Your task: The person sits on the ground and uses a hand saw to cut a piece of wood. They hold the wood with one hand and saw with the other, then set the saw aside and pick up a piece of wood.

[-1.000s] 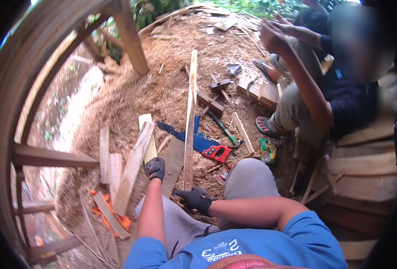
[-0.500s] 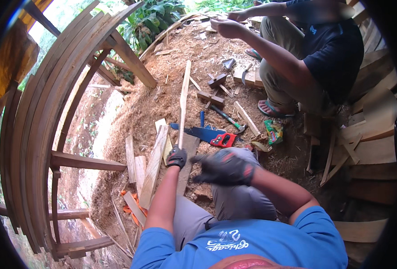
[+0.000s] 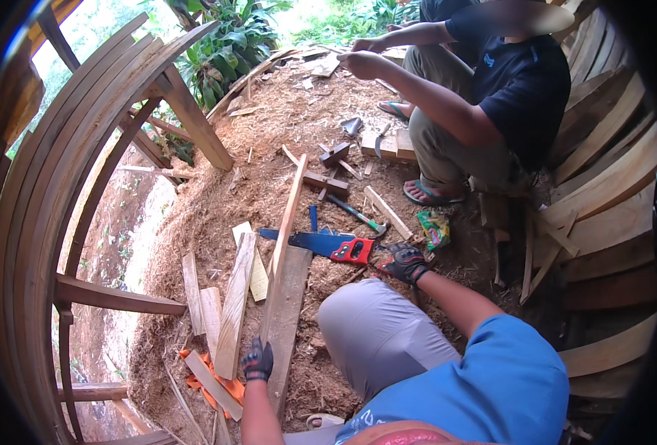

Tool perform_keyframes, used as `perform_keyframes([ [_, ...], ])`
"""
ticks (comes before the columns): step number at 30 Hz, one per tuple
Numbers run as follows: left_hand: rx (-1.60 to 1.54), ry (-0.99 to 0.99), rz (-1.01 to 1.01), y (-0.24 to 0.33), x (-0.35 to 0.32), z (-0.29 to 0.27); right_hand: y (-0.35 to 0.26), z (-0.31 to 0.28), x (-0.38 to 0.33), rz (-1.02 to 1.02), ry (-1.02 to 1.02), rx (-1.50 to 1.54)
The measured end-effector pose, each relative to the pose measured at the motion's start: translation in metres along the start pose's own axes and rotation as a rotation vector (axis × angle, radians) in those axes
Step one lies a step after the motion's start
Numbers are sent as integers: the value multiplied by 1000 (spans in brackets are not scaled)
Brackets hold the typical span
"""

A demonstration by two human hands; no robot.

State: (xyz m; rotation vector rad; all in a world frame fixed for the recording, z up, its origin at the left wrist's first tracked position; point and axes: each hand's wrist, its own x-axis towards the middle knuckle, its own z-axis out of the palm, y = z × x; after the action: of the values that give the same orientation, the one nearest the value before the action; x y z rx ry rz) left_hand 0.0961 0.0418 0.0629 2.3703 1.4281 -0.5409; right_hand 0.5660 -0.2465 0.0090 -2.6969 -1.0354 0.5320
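Note:
My left hand, in a dark glove, is closed around the near end of a long, narrow wooden strip. The strip slants up and away over a wide board and across the blue blade of a handsaw. My right hand, gloved too, reaches low to the ground just right of the saw's red handle. Its fingers look apart; what lies beneath them is hidden. Beyond it are a hammer with a green-and-black handle and a small piece of wood.
Wooden planes and a curved blade lie farther off. A co-worker squats at the far right. A colourful packet lies near my right hand. Curved wooden slats stand at left; loose boards lie on shavings.
My left hand has drawn the strip nearer and lower, and the strip has turned to show another face. My right hand has moved from above my leg out to the ground beside the saw handle.

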Motion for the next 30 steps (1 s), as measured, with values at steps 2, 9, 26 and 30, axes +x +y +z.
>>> perform_keyframes([
  [2,50,-24,-45,-44,-19,30,1,22,20,-48,-17,6],
  [9,104,-405,-232,-198,-49,83,-52,32,58,-104,-207,-200],
  [26,-31,-116,-376,-78,-40,30,-69,40,102,14,-1,-201],
  [30,-44,-24,-344,-88,-22,57,-84,43,93,-57,-36,-206],
])
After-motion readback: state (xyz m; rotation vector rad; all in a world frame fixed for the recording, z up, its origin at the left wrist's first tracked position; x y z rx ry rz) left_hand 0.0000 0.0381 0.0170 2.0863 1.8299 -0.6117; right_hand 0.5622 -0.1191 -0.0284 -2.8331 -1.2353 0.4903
